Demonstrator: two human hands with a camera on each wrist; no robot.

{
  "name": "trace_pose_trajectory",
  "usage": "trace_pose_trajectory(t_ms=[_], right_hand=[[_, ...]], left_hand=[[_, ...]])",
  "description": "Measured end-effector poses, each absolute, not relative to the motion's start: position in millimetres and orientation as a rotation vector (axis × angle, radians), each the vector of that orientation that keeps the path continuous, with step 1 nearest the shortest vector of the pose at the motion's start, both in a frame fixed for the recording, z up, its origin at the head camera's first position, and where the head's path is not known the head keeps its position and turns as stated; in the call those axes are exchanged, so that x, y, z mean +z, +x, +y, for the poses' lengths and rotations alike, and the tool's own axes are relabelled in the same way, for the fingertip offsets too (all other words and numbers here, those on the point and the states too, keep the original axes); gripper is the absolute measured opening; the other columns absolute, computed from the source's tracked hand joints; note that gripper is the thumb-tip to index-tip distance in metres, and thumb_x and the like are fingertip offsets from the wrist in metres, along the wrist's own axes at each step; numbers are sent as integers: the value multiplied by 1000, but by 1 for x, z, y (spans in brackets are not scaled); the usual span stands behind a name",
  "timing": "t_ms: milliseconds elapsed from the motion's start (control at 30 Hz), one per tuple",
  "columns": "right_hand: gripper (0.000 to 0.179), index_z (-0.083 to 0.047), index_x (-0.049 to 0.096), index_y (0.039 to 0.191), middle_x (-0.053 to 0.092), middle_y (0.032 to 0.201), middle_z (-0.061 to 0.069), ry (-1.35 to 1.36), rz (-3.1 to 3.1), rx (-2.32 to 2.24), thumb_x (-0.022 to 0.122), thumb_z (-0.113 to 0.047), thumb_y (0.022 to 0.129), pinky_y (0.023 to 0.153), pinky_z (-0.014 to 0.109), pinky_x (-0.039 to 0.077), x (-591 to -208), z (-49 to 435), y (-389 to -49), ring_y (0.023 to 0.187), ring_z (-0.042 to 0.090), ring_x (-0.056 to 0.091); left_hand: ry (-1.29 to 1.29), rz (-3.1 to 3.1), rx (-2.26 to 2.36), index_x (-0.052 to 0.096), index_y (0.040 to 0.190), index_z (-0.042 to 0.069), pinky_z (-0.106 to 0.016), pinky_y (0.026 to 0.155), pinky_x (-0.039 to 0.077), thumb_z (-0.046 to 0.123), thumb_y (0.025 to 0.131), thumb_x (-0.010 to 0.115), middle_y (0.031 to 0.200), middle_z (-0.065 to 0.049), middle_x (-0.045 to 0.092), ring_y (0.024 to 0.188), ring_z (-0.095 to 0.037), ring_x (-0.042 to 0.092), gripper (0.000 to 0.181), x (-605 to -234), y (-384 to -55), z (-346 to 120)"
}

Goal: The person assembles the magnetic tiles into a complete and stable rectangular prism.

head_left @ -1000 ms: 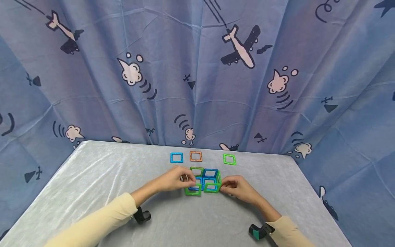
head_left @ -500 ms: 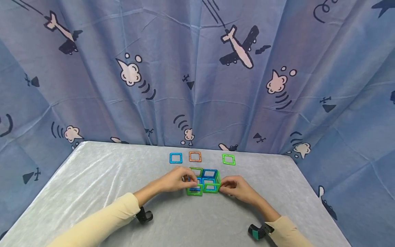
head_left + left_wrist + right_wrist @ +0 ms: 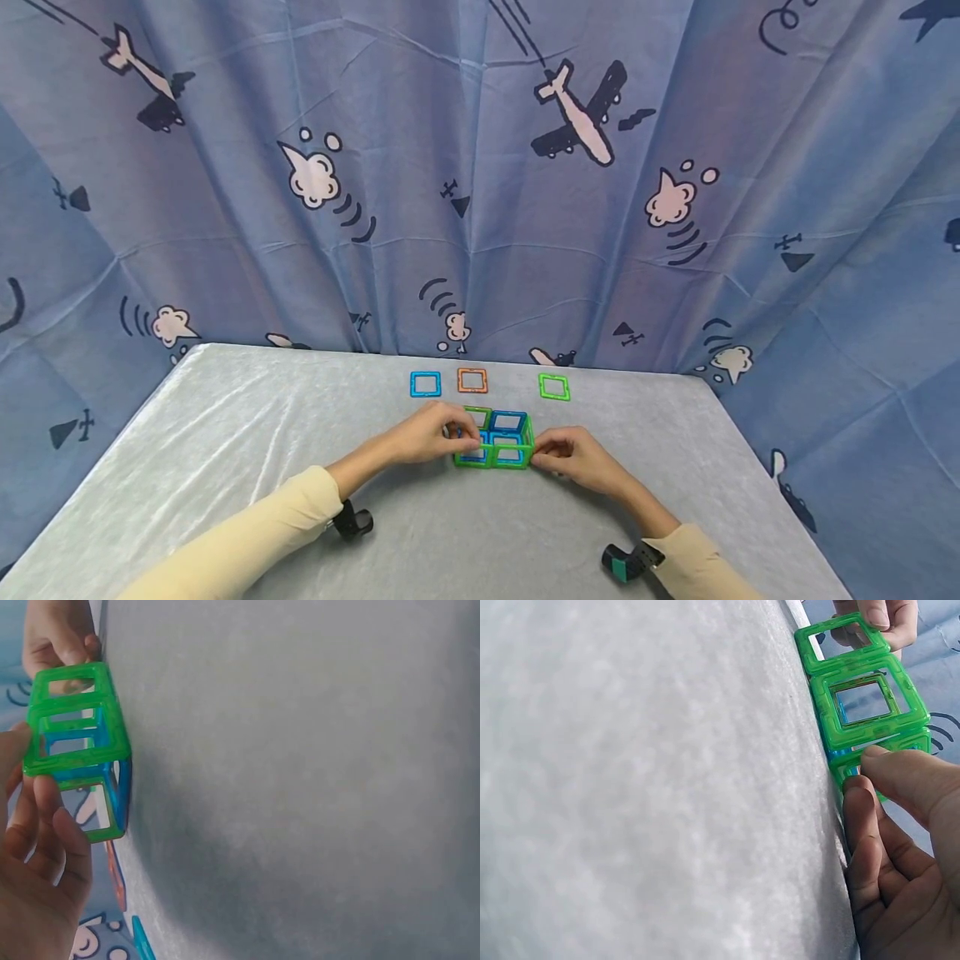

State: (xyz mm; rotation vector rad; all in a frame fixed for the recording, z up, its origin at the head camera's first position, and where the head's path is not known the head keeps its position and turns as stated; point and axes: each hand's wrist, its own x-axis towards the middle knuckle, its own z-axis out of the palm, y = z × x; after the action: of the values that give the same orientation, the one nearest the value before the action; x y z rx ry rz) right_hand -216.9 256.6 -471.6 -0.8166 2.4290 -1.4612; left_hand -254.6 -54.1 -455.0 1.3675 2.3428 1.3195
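A low box of square magnetic tiles stands on the table in the head view, with blue tiles (image 3: 508, 433) inside it and green tiles along the front. My left hand (image 3: 438, 435) pinches the front-left green magnetic tile (image 3: 79, 760) between thumb and fingertips at its outer edge. That tile lines up beside the front-right green tile (image 3: 877, 736). On the other side my right hand (image 3: 581, 458) holds the right-side green magnetic tile (image 3: 529, 433) with thumb and forefinger. An olive-green tile (image 3: 480, 409) and a dark blue tile (image 3: 508, 413) form the back. The left hand hides the box's left end.
Three loose tiles lie behind the box: a light blue one (image 3: 426, 395), an orange one (image 3: 472, 391) and a bright green one (image 3: 554, 398). A pale grey cloth covers the table (image 3: 420, 542). A blue curtain (image 3: 420, 208) with airplane prints hangs behind it.
The left hand has shifted slightly right with the front-left green tile, closing the gap to the front-right tile, so both now stand in line. The right hand has stayed at the right side.
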Motion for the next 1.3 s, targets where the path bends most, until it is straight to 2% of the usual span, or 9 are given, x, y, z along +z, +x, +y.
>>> trace_pose_trajectory(t_ms=[167,267,500,967,1300], right_hand=[[11,-2,76,104,72,92,10,-832,2438,-1453,74,-6,94,56,23,49,-472,256,-218,70,11,59],[11,-3,76,104,72,92,9,-844,2449,-1444,74,-7,94,57,24,49,-472,255,-218,71,11,60],[11,-3,76,104,73,94,8,-863,2465,-1432,74,-6,93,59,23,49,-469,255,-219,72,12,60],[9,-4,76,102,72,93,9,-892,2458,-1437,74,-6,93,65,25,51,-472,255,-220,75,12,62],[10,-2,76,103,72,94,8,-881,2459,-1442,74,-5,94,63,25,51,-474,257,-219,74,14,62]], left_hand=[[1361,2335,1330,76,92,15,-26,69,53,14,96,75,86,13,66,77,-6,60,4,-455,-254,-56],[1350,2328,1336,75,94,14,-27,68,54,14,93,77,86,12,66,76,-8,62,2,-455,-254,-58],[1290,2320,1344,73,99,11,-28,69,56,0,86,81,90,6,67,76,-9,64,18,-456,-253,-70],[1265,2336,1358,72,98,4,-27,70,56,-2,86,79,86,7,67,76,-9,65,15,-462,-250,-74],[1196,2346,1389,73,101,6,-30,69,56,0,89,77,89,4,67,78,-12,66,14,-466,-246,-88]])
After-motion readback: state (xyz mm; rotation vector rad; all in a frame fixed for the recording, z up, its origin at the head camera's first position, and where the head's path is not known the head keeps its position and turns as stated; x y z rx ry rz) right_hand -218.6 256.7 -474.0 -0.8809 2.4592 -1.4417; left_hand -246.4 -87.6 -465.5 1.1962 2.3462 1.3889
